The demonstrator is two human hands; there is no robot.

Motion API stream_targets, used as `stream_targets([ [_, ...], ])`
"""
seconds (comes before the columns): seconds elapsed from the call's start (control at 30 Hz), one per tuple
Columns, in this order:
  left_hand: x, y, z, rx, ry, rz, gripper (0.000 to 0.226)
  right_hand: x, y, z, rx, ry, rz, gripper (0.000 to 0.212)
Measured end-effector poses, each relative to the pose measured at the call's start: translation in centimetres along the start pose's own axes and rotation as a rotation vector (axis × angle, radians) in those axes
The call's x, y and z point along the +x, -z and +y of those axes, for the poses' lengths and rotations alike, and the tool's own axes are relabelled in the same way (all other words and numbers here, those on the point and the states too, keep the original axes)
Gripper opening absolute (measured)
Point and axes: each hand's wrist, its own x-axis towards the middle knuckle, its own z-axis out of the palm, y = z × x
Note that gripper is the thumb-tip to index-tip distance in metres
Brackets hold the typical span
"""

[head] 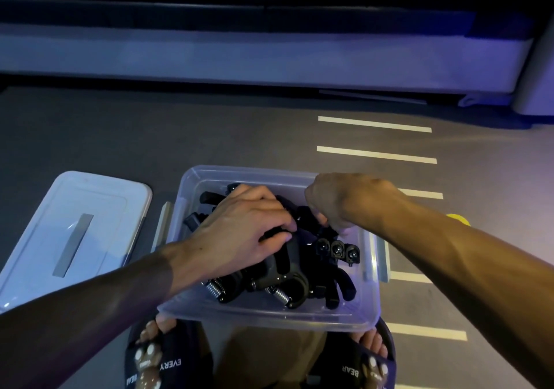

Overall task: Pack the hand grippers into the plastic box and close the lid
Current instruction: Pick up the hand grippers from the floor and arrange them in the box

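Observation:
A clear plastic box [192, 185] sits on the grey floor just in front of my feet. Several black hand grippers [287, 274] with steel springs lie piled inside it. My left hand [239, 227] presses down on top of the pile, fingers curled over one black gripper. My right hand [338, 200] reaches in from the right, fingers pinched on a black handle in the middle of the box. The box's lid [75, 224] lies flat on the floor to the left, apart from the box, with a grey strip down its middle.
My slippered feet [156, 355] stand right behind the box's near rim. White tape stripes [374, 153] mark the floor to the right and a yellow spot [457, 218] shows past my right forearm. A long pale ledge [269, 59] runs across the far side.

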Motion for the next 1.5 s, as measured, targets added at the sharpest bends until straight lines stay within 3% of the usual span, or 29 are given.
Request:
stream_targets([
  [0.2, -0.1, 0.1, -0.3, -0.025, 0.022, -0.010, 0.025, 1.7, -1.0, 1.4, 0.037, -0.005, -0.072, 0.030],
  [0.3, -0.2, 0.2, -0.5, -0.026, 0.028, -0.005, 0.025, 1.1, -0.6, 1.7, 0.038, 0.033, -0.034, 0.023],
  [0.5, -0.1, 0.2, -0.8, -0.032, 0.041, 0.017, 0.019, 1.6, -0.8, 1.7, 0.153, 0.081, 0.066, 0.035],
  [0.67, -0.4, 0.2, -1.0, -0.031, 0.053, 0.027, 0.017, 2.2, -1.3, 1.5, 0.170, 0.108, 0.033, 0.030],
  [1.03, -2.4, 1.9, -1.0, 0.007, 0.101, 0.053, 0.023, 2.8, -1.7, 1.2, 0.268, 0.056, 0.058, 0.030],
  [1.2, -4.1, 2.3, -0.5, 0.032, 0.103, 0.036, 0.031, 3.2, -1.7, 1.0, 0.283, 0.068, -0.014, 0.025],
  [1.3, -5.1, 2.6, 0.0, 0.045, 0.058, 0.022, 0.046, 3.3, -1.8, 0.9, 0.244, 0.056, -0.014, 0.025],
  [1.43, -6.3, 1.9, 1.1, 0.094, -0.041, -0.216, 0.091, 2.7, -1.4, 1.3, 0.247, 0.016, -0.022, 0.034],
  [1.5, -6.6, 1.1, 1.0, 0.156, -0.069, -0.298, 0.102, 2.3, -1.1, 1.6, 0.231, 0.027, 0.021, 0.039],
])
